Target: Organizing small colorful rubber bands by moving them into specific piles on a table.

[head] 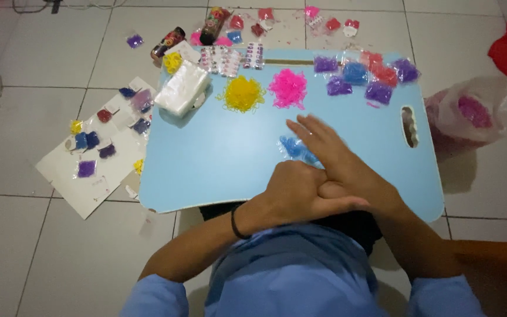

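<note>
While the right hand [324, 147] lies flat, fingers spread, over a small blue rubber-band pile [293, 147] at centre frame, the left hand [300, 194] curls closed against it, holding nothing visible, on a light-blue lap table [206, 158], with yellow [242, 93] and pink [289, 88] band piles above.

A light blue lap table [206, 158] with a cut-out handle slot at its right stands on a white tiled floor [30, 252]. On the table's far edge lie a yellow pile of small bands [242, 93], a pink pile [289, 88], a stack of clear bags [182, 89] at far left, and purple, blue and red filled packets [364, 77] at far right. A blue heap [293, 147] lies near the centre. On the floor to the left, a white sheet [92, 170] carries small coloured packets; a pink-filled plastic bag [470, 111] lies right.
</note>
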